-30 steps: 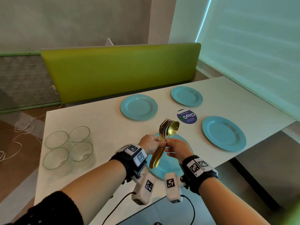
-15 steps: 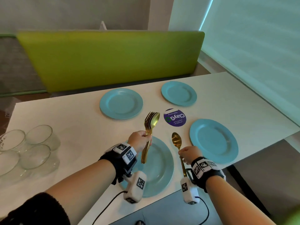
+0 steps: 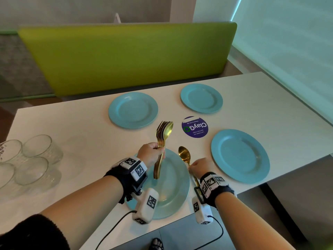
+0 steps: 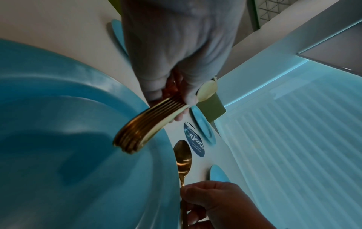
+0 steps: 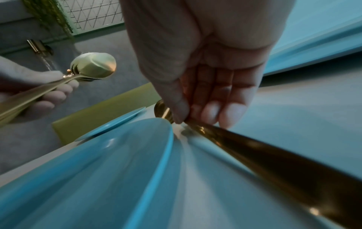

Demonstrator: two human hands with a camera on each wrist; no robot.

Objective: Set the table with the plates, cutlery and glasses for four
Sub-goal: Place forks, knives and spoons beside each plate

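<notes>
My left hand (image 3: 151,155) grips a bundle of gold forks and spoons (image 3: 163,134) upright above the near blue plate (image 3: 173,186). In the left wrist view the bundle's handles (image 4: 141,131) fan out below my fist. My right hand (image 3: 199,167) pinches the handle of a single gold spoon (image 3: 184,156), which lies just right of the near plate's rim with its bowl pointing away. The right wrist view shows thumb and fingertips (image 5: 215,111) closed on that handle (image 5: 264,155), low over the table. Three more blue plates sit at far left (image 3: 133,110), far right (image 3: 201,98) and right (image 3: 240,156).
Several empty glasses (image 3: 27,159) stand clustered at the table's left end. A round purple sticker (image 3: 195,127) lies in the table's middle. A green bench back (image 3: 126,56) runs along the far side. The near table edge (image 3: 180,221) is just under my wrists.
My right hand drew one spoon out of the bundle and carried it down and right to the table beside the near plate. The left hand stays over the plate with the rest.
</notes>
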